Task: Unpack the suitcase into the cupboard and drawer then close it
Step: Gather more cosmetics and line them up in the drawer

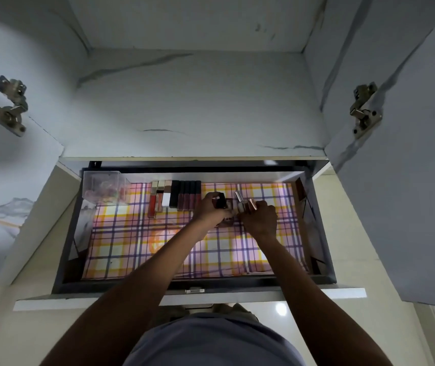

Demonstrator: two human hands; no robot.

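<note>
An open drawer (pixel 63 260) lined with a plaid cloth (pixel 121 247) sits below the open cupboard. A row of lip gloss tubes (pixel 175 198) lies along the drawer's back. My left hand (pixel 212 208) grips a small black cosmetic container (pixel 221 200) just right of that row. My right hand (pixel 260 220) holds a silver-capped tube (pixel 240 200) and a rose-gold tube (pixel 252 204) beside it. The suitcase is out of view.
A clear plastic box (pixel 104 190) with small colourful items stands in the drawer's back left corner. The cupboard shelf (pixel 198 107) above is bare. Both cupboard doors (pixel 401 154) hang open, with metal hinges at left (pixel 9 107) and right (pixel 364 109).
</note>
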